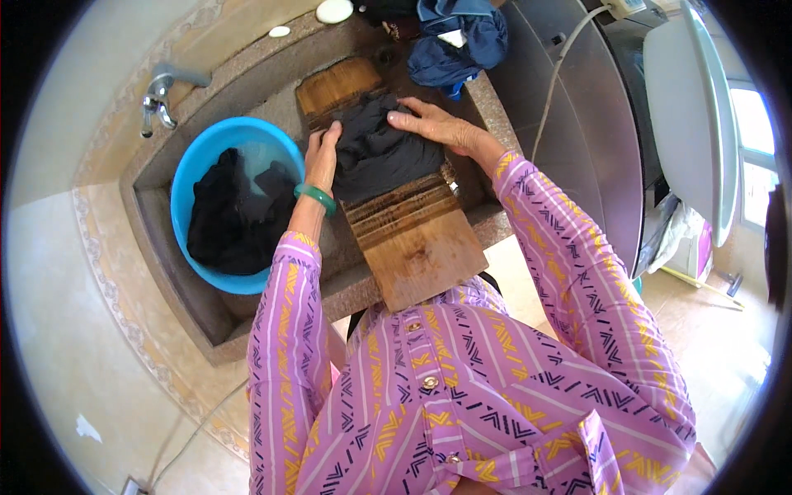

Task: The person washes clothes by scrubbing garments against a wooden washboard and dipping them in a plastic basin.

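A wet, bunched black garment [384, 157] lies on a wooden washboard [425, 256], which slants across the sink with its near end against my front. My left hand [320, 155], with a green bangle on its wrist, holds the garment's left side, thumb along the edge. From the right, my right hand [445, 130] grips the garment's far right part, thumb on top; its other fingers are partly hidden. Beside my left wrist stands a blue basin [183, 198] with more black clothing [227, 223] soaking in cloudy water.
The stone sink [223, 346] surrounds basin and board. A metal tap [157, 103] juts from the wall at the left. Dark blue clothing [458, 49] is heaped on the far right rim. Right of the sink stands a grey metal-looking appliance [590, 132] with a pale hose [561, 74].
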`<state>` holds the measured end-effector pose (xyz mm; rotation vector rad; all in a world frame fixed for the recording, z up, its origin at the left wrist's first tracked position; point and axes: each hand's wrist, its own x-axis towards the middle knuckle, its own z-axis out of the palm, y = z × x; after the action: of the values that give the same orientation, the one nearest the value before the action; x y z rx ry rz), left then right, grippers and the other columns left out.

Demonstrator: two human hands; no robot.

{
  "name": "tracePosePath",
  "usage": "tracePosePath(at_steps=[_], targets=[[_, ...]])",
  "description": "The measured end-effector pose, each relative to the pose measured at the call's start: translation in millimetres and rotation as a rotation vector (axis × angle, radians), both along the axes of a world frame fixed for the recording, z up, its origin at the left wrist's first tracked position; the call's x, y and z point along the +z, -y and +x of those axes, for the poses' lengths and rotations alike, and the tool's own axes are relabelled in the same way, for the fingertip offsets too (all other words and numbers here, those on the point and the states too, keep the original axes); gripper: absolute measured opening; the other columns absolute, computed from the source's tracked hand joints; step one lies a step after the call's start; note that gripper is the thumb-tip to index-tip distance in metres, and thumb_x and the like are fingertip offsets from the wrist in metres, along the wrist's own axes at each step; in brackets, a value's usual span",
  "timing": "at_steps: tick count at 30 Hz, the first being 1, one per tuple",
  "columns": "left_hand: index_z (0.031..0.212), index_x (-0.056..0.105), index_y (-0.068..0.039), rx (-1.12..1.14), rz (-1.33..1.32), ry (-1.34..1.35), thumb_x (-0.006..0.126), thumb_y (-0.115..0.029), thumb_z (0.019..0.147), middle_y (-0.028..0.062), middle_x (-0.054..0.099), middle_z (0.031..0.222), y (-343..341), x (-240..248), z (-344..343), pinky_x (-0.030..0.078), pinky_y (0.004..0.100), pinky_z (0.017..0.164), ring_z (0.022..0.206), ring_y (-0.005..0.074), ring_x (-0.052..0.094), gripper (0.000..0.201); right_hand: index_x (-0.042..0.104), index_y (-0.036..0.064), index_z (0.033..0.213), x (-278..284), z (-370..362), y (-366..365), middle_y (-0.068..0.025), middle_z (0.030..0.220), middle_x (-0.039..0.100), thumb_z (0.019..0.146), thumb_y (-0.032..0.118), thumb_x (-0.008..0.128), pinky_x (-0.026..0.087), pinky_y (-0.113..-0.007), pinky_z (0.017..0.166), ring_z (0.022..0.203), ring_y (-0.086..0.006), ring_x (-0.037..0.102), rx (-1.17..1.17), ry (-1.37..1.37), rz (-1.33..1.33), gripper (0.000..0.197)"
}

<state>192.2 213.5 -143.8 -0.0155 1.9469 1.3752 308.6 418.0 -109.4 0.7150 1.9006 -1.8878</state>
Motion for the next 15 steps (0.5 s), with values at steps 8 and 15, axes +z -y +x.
tracePosePath(at_steps=[8,15], targets=[[0.116,0.053,0.000,0.158,0.480,0.395,0.046,-0.029,0.093,0.0070,0.051,0.123,-11,9,47,0.034,0.0305,0.100,0.114,0.0180,0.046,0.038,0.057,0.0014,0.108,30,43,-5,-0.0084,0.090,0.060,0.068,0.031,0.076,0.044,-0.029,0.078,0.085,-0.0161,0.055,-0.109,-0.267,0.329,0.053],[0.116,0.044,-0.003,0.092,0.640,0.246,0.050,-0.030,0.093,0.0108,0.051,0.119,-120,61,87,0.035,0.0321,0.097,0.111,0.0197,0.045,0.036,0.053,0.0094,0.121,116,66,-76,-0.0184,0.114,0.054,0.067,0.021,0.075,0.043,-0.036,0.092,0.108,-0.0315,0.053,-0.195,-0.426,1.002,0.059]])
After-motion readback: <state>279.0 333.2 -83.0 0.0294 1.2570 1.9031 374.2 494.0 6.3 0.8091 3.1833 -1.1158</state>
